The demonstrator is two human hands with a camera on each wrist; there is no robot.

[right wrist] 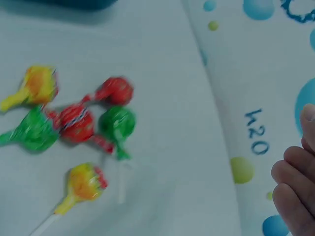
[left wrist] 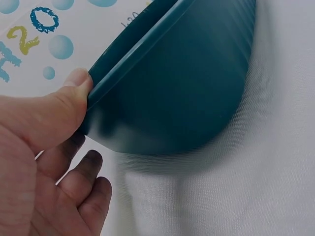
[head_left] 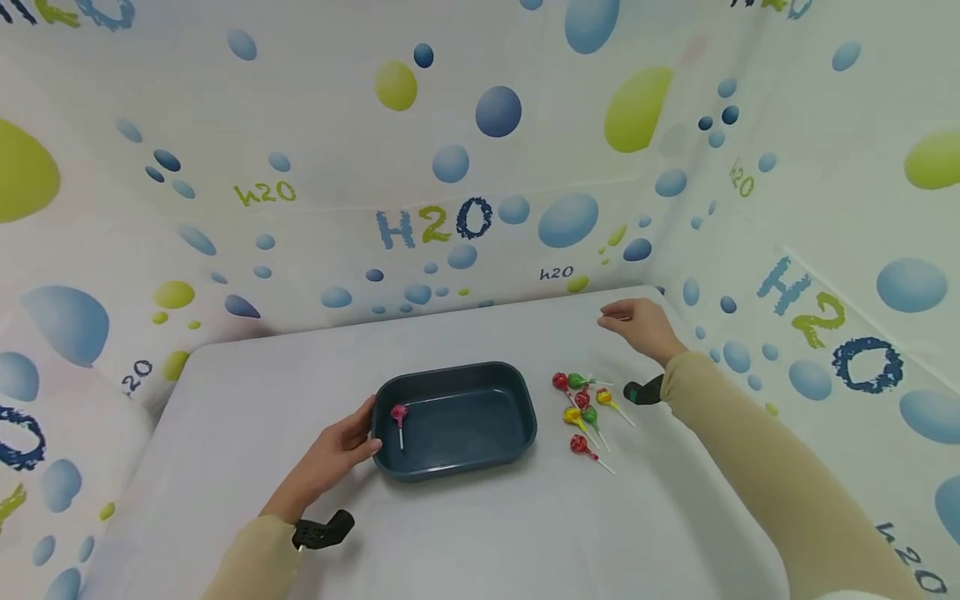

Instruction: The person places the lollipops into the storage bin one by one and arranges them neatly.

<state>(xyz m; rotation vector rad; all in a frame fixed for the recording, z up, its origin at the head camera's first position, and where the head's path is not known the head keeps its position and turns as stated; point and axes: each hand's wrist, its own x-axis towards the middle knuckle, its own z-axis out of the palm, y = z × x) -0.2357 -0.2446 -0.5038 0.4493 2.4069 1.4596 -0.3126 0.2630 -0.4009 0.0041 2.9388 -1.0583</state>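
Note:
A dark teal rectangular tray (head_left: 459, 469) stands on the table, with one pink lollipop (head_left: 399, 413) lying at its left end. My left hand (head_left: 339, 450) grips the tray's left end; in the left wrist view its thumb (left wrist: 78, 81) hooks over the rim and the other fingers are below. To the right of the tray lie several wrapped lollipops, among them a red one (head_left: 579, 444), a green one (right wrist: 118, 122) and a yellow one (right wrist: 84, 182). Beyond them, over the back right of the table, hovers my right hand (head_left: 641, 327), fingers loosely bent, holding nothing.
A white cloth covers the table (head_left: 300, 375). Close behind it rises a white wall sheet (head_left: 322, 108) printed with blue and green drops and H2O lettering; another stretch runs along the right side. Black wrist straps (head_left: 322, 530) sit on both forearms.

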